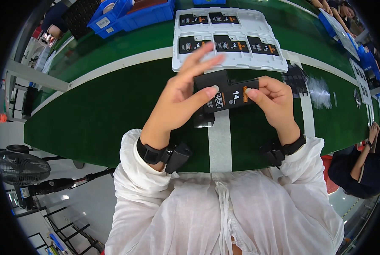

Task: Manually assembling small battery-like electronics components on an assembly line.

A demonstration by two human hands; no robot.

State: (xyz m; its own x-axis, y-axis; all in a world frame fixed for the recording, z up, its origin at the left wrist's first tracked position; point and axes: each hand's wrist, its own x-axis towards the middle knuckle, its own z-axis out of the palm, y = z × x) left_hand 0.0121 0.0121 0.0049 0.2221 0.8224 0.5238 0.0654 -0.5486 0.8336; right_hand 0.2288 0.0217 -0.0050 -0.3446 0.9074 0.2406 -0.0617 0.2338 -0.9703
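A flat black phone battery [230, 98] with a notched upper edge and orange and white print is held up, tilted, above the green table. My right hand [276, 98] pinches its right end, thumb on the printed face and fingers curled behind. My left hand [179, 91] has its thumb pressed on the face near the left end. Its index and middle fingers stretch up and away, slightly blurred; the other fingers are mostly hidden. Below the battery's left end lies a small dark piece with a shiny edge [204, 120], partly covered, its kind unclear.
Ahead stands a white moulded tray [266, 23] with several similar batteries in its pockets. Right of it lie dark strips [295, 80] and a heap of clear film pieces [320, 92]. Blue bins [145, 17] stand at far left. Other people work at the far right; a black fan [23, 168] stands left.
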